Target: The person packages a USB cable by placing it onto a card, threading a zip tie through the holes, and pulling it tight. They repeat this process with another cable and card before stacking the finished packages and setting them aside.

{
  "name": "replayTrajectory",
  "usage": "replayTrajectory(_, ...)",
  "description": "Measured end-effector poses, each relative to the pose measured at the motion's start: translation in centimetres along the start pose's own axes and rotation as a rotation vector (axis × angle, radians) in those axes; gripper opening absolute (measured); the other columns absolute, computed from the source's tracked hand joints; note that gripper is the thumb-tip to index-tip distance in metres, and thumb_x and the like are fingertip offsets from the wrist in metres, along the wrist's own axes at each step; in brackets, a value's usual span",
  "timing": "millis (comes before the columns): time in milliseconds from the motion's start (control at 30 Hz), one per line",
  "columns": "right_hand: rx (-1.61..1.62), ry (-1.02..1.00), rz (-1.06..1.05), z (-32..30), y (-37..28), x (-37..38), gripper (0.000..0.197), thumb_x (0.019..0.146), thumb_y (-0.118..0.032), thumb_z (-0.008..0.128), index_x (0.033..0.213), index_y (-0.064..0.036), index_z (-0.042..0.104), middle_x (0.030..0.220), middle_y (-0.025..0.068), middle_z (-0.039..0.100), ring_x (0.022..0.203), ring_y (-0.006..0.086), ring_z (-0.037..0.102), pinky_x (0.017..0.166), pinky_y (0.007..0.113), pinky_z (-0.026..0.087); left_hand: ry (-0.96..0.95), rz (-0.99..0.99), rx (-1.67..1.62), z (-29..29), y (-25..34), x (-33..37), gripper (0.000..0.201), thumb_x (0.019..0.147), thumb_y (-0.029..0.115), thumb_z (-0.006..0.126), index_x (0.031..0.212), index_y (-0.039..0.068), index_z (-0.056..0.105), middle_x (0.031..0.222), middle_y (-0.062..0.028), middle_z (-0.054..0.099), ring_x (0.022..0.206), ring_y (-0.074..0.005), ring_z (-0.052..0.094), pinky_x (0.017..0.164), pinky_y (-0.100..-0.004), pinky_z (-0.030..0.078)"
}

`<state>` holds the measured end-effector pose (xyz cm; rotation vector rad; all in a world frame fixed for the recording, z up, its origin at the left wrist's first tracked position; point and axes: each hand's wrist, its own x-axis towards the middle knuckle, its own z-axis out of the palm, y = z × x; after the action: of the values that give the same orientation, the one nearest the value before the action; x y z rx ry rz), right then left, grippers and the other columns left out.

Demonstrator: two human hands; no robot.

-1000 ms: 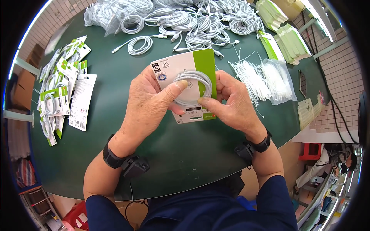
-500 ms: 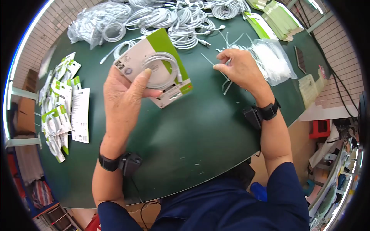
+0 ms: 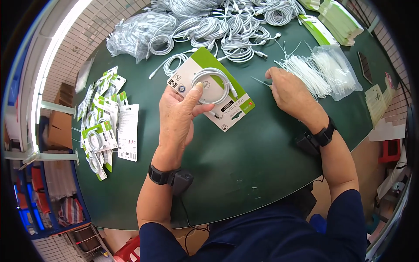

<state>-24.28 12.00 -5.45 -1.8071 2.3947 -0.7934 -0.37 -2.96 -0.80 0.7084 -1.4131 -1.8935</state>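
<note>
My left hand (image 3: 181,111) grips a white and green packaging card (image 3: 240,113), its thumb pressing a coiled white USB cable (image 3: 228,85) flat against the card's face. To the right, my right hand (image 3: 294,91) is closed in a pinch on a thin white cable tie (image 3: 260,81), whose end sticks out to the left toward the card. Beyond that hand lies a loose heap of white cable ties (image 3: 305,76), partly in a clear plastic bag (image 3: 345,78).
Cards with cables (image 3: 98,126) are piled at the left. Many coiled white cables (image 3: 240,32) and a bagged bundle (image 3: 139,37) cover the far side. Stacked green cards (image 3: 338,22) and a dark phone (image 3: 365,67) lie at the right of the green table (image 3: 227,174).
My right hand has drawn away from the heap with a cable tie in its fingers. The whole view has shifted, moving the scene rightward. The left hand still holds card and cable.
</note>
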Motion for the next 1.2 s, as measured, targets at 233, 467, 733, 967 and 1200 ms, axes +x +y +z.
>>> replayTrajectory(233, -0.079, -0.009, 0.011, -0.9, -0.9, 0.2, 0.007, 0.091, -0.003, 0.058, 0.092, 0.0012, 0.063, 0.092, 0.0212, 0.066, 0.091, 0.0410, 0.064, 0.079, 0.047, 0.052, 0.009, 0.085, -0.008, 0.4, 0.7, -0.8, 0.045, 0.093, 0.011, 0.075, 0.132, -0.007, 0.059, 0.113, -0.0146, 0.071, 0.094, -0.0204, 0.073, 0.067, -0.0271, 0.065)
replayTrajectory(467, 0.080, 0.089, -0.104, -0.9, 0.3, 1.1, 0.011, 0.093, -0.009, 0.064, 0.089, 0.0013, 0.065, 0.085, 0.0146, 0.069, 0.075, 0.0300, 0.066, 0.068, 0.039, 0.053, -0.002, 0.226, 0.060, 1.0, 0.8, -1.9, 0.033, 0.093, 0.011, 0.076, 0.120, -0.007, 0.068, 0.108, -0.0138, 0.073, 0.092, -0.0189, 0.072, 0.070, -0.0295, 0.063)
replayTrajectory(733, 0.999, -0.114, 0.379, -3.7, -2.9, 0.8, 0.011, 0.097, -0.012, 0.071, 0.102, -0.0035, 0.066, 0.089, 0.0051, 0.071, 0.066, 0.0035, 0.056, 0.056, 0.018, 0.044, -0.024, 0.419, 0.282, 1.4, -0.7, -2.7, 0.021, 0.095, 0.004, 0.072, 0.114, -0.006, 0.072, 0.104, -0.0098, 0.074, 0.092, -0.0139, 0.069, 0.077, -0.0281, 0.059)
replayTrajectory(967, 1.329, -0.168, 0.296, -3.6, -2.3, 0.9, 0.017, 0.098, -0.011, 0.070, 0.111, -0.0017, 0.067, 0.092, 0.0083, 0.072, 0.064, 0.0048, 0.055, 0.056, 0.017, 0.042, -0.023, 0.777, 0.646, 1.6, -1.2, -1.5, 0.023, 0.087, -0.003, 0.077, 0.110, -0.001, 0.075, 0.106, -0.0147, 0.076, 0.095, -0.0203, 0.072, 0.085, -0.0296, 0.056)
replayTrajectory(1200, 1.300, -0.082, 0.206, -3.8, -3.5, 0.6, 0.016, 0.099, -0.004, 0.065, 0.113, 0.0019, 0.068, 0.093, 0.0076, 0.072, 0.070, 0.0082, 0.062, 0.060, 0.019, 0.048, -0.019, 0.966, 0.807, 1.4, -0.4, -1.7, 0.030, 0.080, -0.001, 0.083, 0.108, 0.000, 0.075, 0.110, -0.0153, 0.075, 0.104, -0.0289, 0.074, 0.090, -0.0337, 0.057)
